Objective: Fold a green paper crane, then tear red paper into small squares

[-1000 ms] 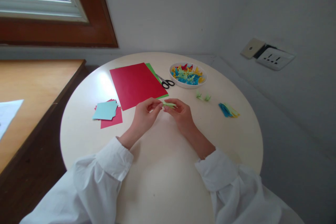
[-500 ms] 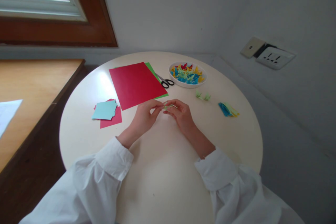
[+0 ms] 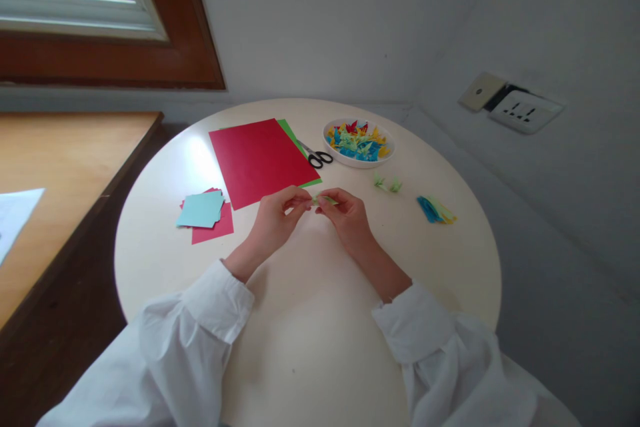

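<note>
A small piece of folded light green paper (image 3: 316, 200) is held above the middle of the round table, mostly hidden by fingers. My left hand (image 3: 283, 208) pinches its left end between thumb and fingers. On the other end, my right hand (image 3: 345, 210) is closed, its thumb lying across the paper. Two small light green folded paper figures (image 3: 388, 183) sit on the table to the right of my right hand. Beyond my hands lies a large red paper sheet (image 3: 263, 161) over a green sheet (image 3: 314, 182).
Black-handled scissors (image 3: 320, 159) lie beside the sheets. A white dish (image 3: 360, 163) holds many coloured paper figures. Folded paper strips (image 3: 437, 210) rest at right, light blue paper squares (image 3: 200, 210) over red ones at left. Walls border the round table (image 3: 310, 347); a wooden table (image 3: 75, 147) stands left.
My right thumb has moved onto the light green paper, and the right fingers have closed in more around it. My left hand keeps its pinch almost unchanged.
</note>
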A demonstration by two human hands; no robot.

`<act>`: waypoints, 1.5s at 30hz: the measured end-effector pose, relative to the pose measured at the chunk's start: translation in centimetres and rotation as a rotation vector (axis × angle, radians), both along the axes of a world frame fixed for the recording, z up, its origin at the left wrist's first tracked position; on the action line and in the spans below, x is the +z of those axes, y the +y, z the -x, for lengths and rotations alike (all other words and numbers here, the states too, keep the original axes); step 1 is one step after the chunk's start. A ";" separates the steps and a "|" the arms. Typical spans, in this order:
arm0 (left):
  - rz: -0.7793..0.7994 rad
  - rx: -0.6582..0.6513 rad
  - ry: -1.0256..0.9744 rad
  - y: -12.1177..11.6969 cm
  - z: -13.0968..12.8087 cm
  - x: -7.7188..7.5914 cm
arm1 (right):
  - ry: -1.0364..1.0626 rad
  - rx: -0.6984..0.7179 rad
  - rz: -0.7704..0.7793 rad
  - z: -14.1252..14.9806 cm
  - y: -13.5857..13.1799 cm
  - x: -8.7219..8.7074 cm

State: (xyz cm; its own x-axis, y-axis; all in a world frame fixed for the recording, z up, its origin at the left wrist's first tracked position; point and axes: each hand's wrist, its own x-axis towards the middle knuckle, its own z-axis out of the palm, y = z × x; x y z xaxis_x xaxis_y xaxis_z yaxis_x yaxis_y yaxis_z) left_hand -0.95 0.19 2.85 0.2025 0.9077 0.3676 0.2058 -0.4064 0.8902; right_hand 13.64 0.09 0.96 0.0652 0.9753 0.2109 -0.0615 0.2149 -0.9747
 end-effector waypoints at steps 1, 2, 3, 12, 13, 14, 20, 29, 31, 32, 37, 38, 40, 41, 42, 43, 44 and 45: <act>0.020 -0.004 -0.020 0.0 0.0 0.0 | -0.034 -0.023 -0.021 0.0 0.0 0.0; 0.037 -0.006 -0.034 0.0 -0.1 0.0 | -0.065 -0.041 -0.042 -0.1 -0.1 0.0; 0.055 -0.009 -0.043 0.1 -0.1 -0.1 | -0.094 -0.053 -0.062 -0.1 -0.1 0.1; 0.259 -0.040 -0.132 -0.1 -0.3 0.6 | -0.252 -0.110 -0.243 -0.1 -0.5 0.0; 0.281 -0.042 -0.138 -0.1 -0.3 0.6 | -0.267 -0.115 -0.266 -0.1 -0.5 0.0; 0.297 -0.042 -0.141 -0.1 -0.3 0.6 | -0.285 -0.116 -0.284 -0.1 -0.5 -0.1; 0.288 -0.013 -0.075 -0.1 -0.1 0.8 | -0.374 -0.106 -0.315 -0.2 -0.6 -0.2; 0.299 0.014 -0.083 0.0 -0.2 0.8 | -0.369 -0.198 -0.266 0.2 -0.8 0.0; 0.298 0.013 -0.101 0.0 -0.3 0.8 | -0.347 -0.209 -0.251 0.2 -0.8 0.0; 0.300 0.008 -0.114 0.0 -0.3 0.7 | -0.338 -0.216 -0.243 0.2 -0.8 0.0; 0.304 0.000 -0.217 0.1 -0.4 0.5 | -0.324 -0.233 -0.222 0.3 -0.8 -0.1; 0.303 0.000 -0.235 0.1 -0.4 0.5 | -0.325 -0.234 -0.222 0.3 -0.8 -0.1; 0.299 0.000 -0.254 0.1 -0.4 0.4 | -0.325 -0.239 -0.220 0.3 -0.8 -0.1; 0.295 -0.002 -0.253 0.1 -0.3 0.4 | -0.322 -0.242 -0.218 0.3 -0.8 -0.1; 0.291 -0.003 -0.247 0.1 -0.3 0.5 | -0.318 -0.244 -0.217 0.3 -0.8 0.0; 0.285 -0.005 -0.239 0.1 -0.3 0.5 | -0.313 -0.246 -0.217 0.3 -0.8 0.0; 0.279 -0.007 -0.231 0.0 -0.3 0.5 | -0.308 -0.248 -0.216 0.4 -0.8 0.0; 0.273 -0.011 -0.228 0.0 -0.3 0.6 | -0.303 -0.250 -0.215 0.4 -0.8 0.0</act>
